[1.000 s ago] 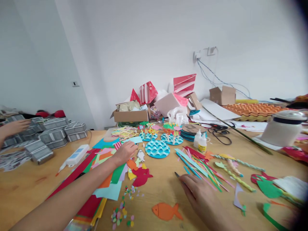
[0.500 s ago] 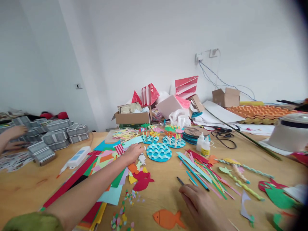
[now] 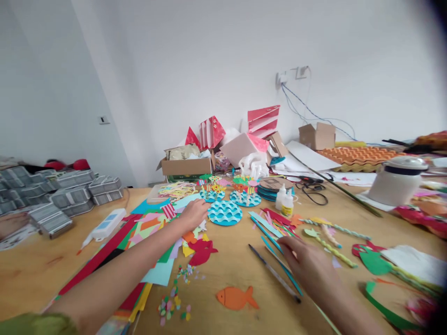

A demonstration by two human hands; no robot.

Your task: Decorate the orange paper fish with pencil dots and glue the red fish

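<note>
Plainly, in the head view, it comes down to how the blue wave-topped disc (image 3: 225,220) sits between your two hands: just right of your left hand (image 3: 194,215), and ahead and to the left of your right hand (image 3: 303,258). Your left is the nearer one — its fingers bunched narrow and turned down by the disc's left edge, though whether they touch it or pinch something cannot be told. The disc is round, with no long axis, but its wave bands run crosswise. Your right hand curls low over the coloured paper strips (image 3: 268,225), by the blue ones; blur and knuckles hide whether it holds anything. Those strips slant from far left to near right, and the dark pen (image 3: 274,274) lies on much the same slant, left of that hand and apart from it. Nearer you, the orange fish (image 3: 233,298) lies flat between your forearms, long axis crosswise, head to the left, touching neither hand. For room, a stretch of wood tabletop (image 3: 226,260) runs from the disc's near edge to that fish — bounded by the red paper cutouts (image 3: 200,252) on the left and the pen on the right. Past the disc, the decorated wave bases (image 3: 244,200) crowd the far side.
</note>
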